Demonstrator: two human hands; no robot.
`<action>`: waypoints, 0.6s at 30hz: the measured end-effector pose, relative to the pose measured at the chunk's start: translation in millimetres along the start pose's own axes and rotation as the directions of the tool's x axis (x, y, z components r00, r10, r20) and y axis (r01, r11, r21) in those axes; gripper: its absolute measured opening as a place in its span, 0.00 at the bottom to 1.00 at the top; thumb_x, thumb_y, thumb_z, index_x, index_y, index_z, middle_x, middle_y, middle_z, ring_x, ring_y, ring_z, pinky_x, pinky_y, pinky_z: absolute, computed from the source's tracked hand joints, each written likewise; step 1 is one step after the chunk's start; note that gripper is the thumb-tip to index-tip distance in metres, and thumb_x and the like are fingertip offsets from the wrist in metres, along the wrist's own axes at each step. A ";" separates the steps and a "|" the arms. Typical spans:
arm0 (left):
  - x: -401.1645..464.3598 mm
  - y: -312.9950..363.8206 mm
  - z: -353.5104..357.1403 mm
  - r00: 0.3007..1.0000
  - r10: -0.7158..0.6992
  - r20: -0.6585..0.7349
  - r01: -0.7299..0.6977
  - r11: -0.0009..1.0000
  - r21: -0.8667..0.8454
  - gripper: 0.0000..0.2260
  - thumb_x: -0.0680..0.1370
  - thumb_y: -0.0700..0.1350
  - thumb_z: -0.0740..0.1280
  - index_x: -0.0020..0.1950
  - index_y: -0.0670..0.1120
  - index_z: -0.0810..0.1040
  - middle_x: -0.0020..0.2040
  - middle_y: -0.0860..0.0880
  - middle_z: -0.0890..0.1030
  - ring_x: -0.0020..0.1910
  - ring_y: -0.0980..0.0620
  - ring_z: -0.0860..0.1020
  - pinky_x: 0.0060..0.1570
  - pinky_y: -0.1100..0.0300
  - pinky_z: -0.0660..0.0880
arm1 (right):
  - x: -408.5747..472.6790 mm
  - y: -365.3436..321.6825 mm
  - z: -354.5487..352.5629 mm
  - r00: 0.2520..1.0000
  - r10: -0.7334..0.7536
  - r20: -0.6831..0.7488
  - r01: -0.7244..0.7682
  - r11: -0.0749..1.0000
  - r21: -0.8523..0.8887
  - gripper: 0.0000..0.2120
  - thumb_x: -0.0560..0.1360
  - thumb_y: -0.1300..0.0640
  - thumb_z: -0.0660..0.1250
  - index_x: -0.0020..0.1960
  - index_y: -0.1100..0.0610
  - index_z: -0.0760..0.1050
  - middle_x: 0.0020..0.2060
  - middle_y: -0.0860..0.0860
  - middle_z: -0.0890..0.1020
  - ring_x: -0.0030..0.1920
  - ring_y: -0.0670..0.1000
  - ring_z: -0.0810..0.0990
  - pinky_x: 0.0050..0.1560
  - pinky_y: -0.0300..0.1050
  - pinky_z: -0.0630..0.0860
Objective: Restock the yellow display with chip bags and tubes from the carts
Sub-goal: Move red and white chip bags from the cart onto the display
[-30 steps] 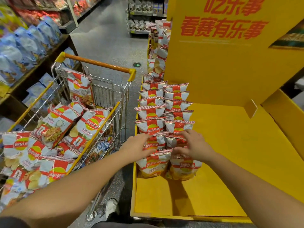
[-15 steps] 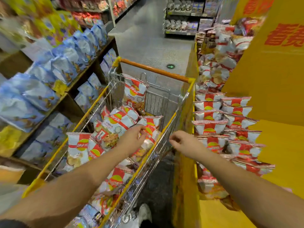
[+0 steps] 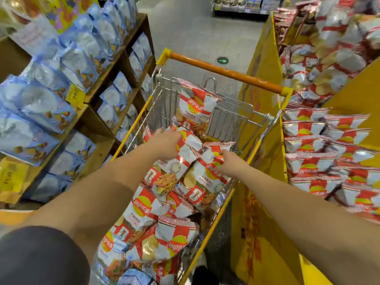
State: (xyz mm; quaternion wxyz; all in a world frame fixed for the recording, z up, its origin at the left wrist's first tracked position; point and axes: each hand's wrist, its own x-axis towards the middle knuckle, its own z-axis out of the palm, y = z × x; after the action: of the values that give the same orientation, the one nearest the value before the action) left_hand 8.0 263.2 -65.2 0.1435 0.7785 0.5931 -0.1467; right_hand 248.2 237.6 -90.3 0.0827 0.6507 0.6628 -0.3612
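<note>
Two hands grip chip bags inside the cart; grey aisle floor; yellow display rightward.

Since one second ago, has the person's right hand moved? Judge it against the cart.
Yes. The right hand has moved left from the yellow display, crossed the cart rim, and now grips a chip bag inside.
</note>
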 end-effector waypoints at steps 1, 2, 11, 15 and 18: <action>5.1 -3.0 0.8 0.999 0.010 0.032 -0.010 1.000 0.013 0.15 0.70 0.42 0.64 0.56 0.49 0.70 0.49 0.49 0.71 0.53 0.47 0.71 0.65 0.46 0.61 | 6.4 -3.3 4.1 1.000 0.007 0.019 -0.007 1.000 0.007 0.39 0.74 0.51 0.70 0.78 0.54 0.54 0.69 0.55 0.70 0.46 0.50 0.79 0.34 0.42 0.74; 7.8 -2.8 0.7 0.998 0.018 0.057 -0.019 1.000 0.013 0.14 0.71 0.44 0.64 0.55 0.50 0.69 0.49 0.50 0.71 0.54 0.47 0.71 0.67 0.45 0.59 | 9.0 -4.9 5.7 0.999 0.013 0.049 -0.013 1.000 0.002 0.42 0.74 0.51 0.71 0.79 0.53 0.50 0.68 0.55 0.71 0.45 0.51 0.79 0.32 0.41 0.73; -1.9 -11.9 -30.4 0.956 0.179 0.235 -0.245 0.923 0.297 0.17 0.73 0.53 0.66 0.59 0.50 0.72 0.55 0.48 0.74 0.62 0.46 0.69 0.65 0.45 0.61 | 10.6 -10.5 3.5 0.963 0.019 0.269 0.004 0.996 -0.085 0.47 0.71 0.42 0.73 0.79 0.55 0.51 0.72 0.55 0.69 0.69 0.55 0.70 0.64 0.47 0.69; -14.0 -17.4 -41.6 0.934 0.205 0.293 -0.314 0.863 0.396 0.16 0.74 0.57 0.66 0.57 0.51 0.76 0.54 0.49 0.72 0.59 0.46 0.68 0.61 0.49 0.64 | -2.8 -17.3 -2.4 0.946 -0.066 0.317 0.112 0.985 -0.130 0.44 0.70 0.37 0.72 0.77 0.56 0.59 0.73 0.53 0.67 0.71 0.56 0.67 0.68 0.47 0.64; -26.0 -17.8 -42.1 0.925 0.159 0.345 -0.300 0.863 0.406 0.24 0.74 0.58 0.67 0.68 0.51 0.71 0.60 0.47 0.72 0.61 0.44 0.68 0.64 0.48 0.65 | -15.5 -21.7 0.0 0.925 -0.117 0.362 0.141 0.989 -0.040 0.42 0.71 0.43 0.73 0.77 0.55 0.57 0.71 0.51 0.69 0.68 0.54 0.70 0.66 0.45 0.67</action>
State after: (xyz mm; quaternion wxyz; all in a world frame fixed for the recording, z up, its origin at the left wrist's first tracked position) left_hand -13.3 261.6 -17.2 0.0635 0.8246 0.4159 -0.3783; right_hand 230.3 227.5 -73.3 0.1994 0.5261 0.6893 -0.4564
